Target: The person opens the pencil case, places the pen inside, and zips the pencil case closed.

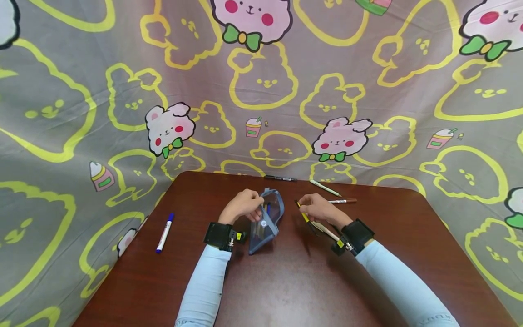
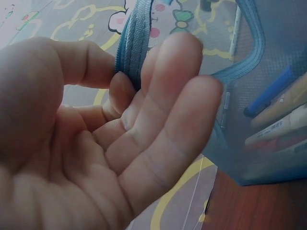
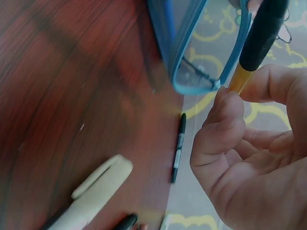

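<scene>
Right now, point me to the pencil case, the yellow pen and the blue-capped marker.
pencil case (image 1: pixel 267 222), head view, mesh side.
yellow pen (image 3: pixel 238 81), right wrist view, yellow barrel.
blue-capped marker (image 1: pixel 164 233), head view, white barrel.

Pale blue sleeves (image 1: pixel 206 284) — black wrist straps (image 1: pixel 219 235) — bare hands.

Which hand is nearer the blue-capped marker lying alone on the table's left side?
Left. The left hand grips the pencil pouch, right of the marker; the right hand is farther right, beyond the pouch.

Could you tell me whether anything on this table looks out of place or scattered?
Yes: a blue-capped marker lies alone near the table's left edge, apart from the pens by the pencil case. Nothing looks spilled or damaged.
</scene>
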`<state>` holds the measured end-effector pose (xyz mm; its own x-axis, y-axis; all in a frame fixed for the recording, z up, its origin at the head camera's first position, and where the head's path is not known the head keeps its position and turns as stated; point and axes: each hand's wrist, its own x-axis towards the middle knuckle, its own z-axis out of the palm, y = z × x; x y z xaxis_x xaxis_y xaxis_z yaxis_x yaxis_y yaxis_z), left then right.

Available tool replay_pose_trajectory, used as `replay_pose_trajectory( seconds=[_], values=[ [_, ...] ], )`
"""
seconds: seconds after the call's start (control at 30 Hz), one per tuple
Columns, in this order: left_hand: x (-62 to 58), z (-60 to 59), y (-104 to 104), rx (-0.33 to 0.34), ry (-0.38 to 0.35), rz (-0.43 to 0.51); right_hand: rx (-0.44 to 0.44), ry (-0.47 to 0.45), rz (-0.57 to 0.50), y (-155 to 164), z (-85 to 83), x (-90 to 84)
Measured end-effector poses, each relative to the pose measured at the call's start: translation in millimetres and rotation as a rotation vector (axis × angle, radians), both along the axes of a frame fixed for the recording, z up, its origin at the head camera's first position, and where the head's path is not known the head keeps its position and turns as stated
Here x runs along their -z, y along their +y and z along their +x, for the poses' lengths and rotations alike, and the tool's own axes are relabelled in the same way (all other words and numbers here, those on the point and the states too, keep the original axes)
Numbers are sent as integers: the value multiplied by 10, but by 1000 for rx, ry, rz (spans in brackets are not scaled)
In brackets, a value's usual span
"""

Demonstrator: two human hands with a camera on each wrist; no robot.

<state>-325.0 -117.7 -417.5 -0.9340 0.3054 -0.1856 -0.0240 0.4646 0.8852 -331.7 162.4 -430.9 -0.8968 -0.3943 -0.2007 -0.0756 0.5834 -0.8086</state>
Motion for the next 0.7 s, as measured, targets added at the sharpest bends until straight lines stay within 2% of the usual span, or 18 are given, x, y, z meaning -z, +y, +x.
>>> replay_pose_trajectory(
  seconds=[0.2, 0.37, 0.47, 0.7],
  values=[
    [12, -4, 8, -1, -1, 6, -27, -40, -21, -202, -64, -21],
    [15, -6, 1, 0, -3, 4, -36, -27, -3, -362, -125, -23],
    [12, -8, 1, 2, 0, 1, -43, -20, -26, -430, -162, -9],
    [3, -3, -5, 9, 2, -16, -46, -71, -82, -582, -208, -8]
  ],
)
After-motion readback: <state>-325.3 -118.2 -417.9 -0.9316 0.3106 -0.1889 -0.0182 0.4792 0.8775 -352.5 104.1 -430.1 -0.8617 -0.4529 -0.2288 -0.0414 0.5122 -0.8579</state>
